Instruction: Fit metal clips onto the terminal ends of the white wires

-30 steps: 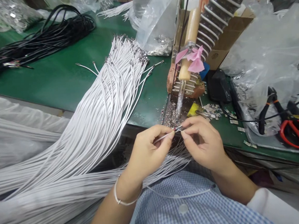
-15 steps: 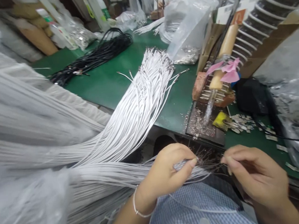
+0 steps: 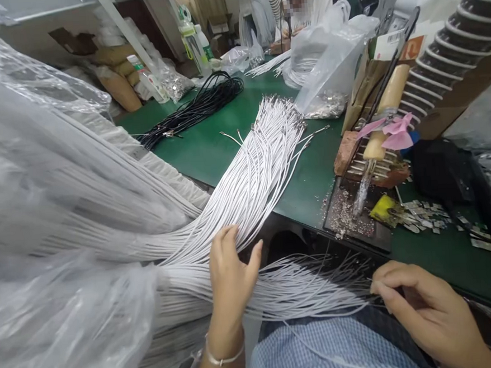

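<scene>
My left hand [image 3: 230, 269], wearing a white bracelet, lies over the white cables with its thumb and fingers apart. Below it, the lower bundle of white cables [image 3: 303, 292] stretches right across my lap, its thin ends fanning out dark. At those ends my right hand [image 3: 422, 300] is closed in a pinch; whatever is between its fingertips is too small to make out. A second bundle of white cables [image 3: 249, 178] rests on the green table [image 3: 192, 145], small metal tips at its far end. One loose white cable [image 3: 325, 358] crosses the checked cloth on my lap.
Right of the bundles, a wooden-handled soldering iron [image 3: 379, 135] leans in a coiled stand above a solder-littered plate [image 3: 357, 215]. Black cables [image 3: 198, 106], plastic bags [image 3: 320, 55] and bottles [image 3: 149, 78] stand farther back. Another person [image 3: 304, 6] sits beyond the table.
My left hand has moved left from the cable ends and opened from its pinch. My right hand stays pinched near the ends. The view has tilted up, bringing another person into sight.
</scene>
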A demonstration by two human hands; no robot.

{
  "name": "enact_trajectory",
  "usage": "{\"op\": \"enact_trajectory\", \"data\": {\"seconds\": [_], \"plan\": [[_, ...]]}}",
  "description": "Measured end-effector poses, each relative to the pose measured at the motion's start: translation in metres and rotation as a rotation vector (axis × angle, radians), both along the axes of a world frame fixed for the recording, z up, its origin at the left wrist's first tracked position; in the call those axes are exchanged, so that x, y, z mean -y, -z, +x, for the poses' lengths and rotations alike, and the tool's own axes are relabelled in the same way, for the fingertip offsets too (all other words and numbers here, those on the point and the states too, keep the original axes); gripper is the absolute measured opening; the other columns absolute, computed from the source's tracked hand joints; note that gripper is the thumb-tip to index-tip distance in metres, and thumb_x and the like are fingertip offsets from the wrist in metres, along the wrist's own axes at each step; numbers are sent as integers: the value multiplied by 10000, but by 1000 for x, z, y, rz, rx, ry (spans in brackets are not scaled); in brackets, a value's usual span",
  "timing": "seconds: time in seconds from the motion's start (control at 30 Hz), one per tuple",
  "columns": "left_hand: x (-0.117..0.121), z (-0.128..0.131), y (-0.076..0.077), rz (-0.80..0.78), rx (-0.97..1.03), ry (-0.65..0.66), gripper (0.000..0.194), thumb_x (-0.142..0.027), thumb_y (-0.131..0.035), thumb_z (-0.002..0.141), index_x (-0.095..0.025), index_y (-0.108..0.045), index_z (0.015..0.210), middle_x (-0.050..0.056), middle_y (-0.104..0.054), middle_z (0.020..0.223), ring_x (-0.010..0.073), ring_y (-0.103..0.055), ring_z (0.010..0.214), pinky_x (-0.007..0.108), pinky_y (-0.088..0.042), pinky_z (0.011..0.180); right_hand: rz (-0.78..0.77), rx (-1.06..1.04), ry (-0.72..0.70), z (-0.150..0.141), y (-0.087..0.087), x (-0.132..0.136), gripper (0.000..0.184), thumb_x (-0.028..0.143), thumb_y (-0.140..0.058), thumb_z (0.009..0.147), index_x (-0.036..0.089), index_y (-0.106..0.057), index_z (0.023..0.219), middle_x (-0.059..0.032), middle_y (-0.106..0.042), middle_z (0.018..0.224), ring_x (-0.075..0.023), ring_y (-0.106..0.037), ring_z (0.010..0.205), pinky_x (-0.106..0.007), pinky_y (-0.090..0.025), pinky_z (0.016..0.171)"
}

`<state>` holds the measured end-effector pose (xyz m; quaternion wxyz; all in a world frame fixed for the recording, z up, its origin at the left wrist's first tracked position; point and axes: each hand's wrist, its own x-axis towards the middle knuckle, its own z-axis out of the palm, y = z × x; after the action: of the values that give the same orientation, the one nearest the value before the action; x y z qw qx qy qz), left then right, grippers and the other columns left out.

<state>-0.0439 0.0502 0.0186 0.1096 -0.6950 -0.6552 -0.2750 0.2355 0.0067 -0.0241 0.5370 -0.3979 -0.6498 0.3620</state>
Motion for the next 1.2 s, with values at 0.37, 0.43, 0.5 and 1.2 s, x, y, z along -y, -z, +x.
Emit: {"op": "enact_trajectory", "data": {"seconds": [0.37, 0.43, 0.5, 1.2], "plan": [[3, -4, -6, -203, -274, -31, 444, -506, -559, 774, -113, -582, 980, 87, -612, 742, 265, -568, 715, 377, -425, 647, -10, 39, -89, -6, 14, 5, 149, 96, -545, 777, 231, -517, 835, -20, -568, 724, -183, -579, 637, -287, -485, 559], [7, -3, -7, -218, -294, -11, 399, -511, -552, 779, -135, -606, 900, 77, -604, 723, 259, -558, 710, 374, -413, 644, -13, 45, -90, -6, 16, 5, 133, 105, -543, 784, 227, -517, 830, -21, -568, 725, -181, -578, 635, -285, -484, 563], [10, -2, -7, -228, -292, 28, 346, -503, -561, 777, -160, -605, 798, 67, -585, 727, 253, -548, 734, 375, -413, 675, -24, 50, -104, -7, 17, 6, 112, 115, -537, 795, 221, -513, 823, -21, -565, 725, -177, -572, 632, -282, -479, 563], [-49, 24, -13, -502, 596, 183, 212, -306, -644, 706, -188, -495, 799, 1, -579, 650, 180, -575, 535, 266, -395, 498, -76, 117, -185, -22, 16, 2, 107, 124, -441, 869, 195, -470, 794, -1, -530, 720, -119, -520, 640, -228, -419, 593]]}}
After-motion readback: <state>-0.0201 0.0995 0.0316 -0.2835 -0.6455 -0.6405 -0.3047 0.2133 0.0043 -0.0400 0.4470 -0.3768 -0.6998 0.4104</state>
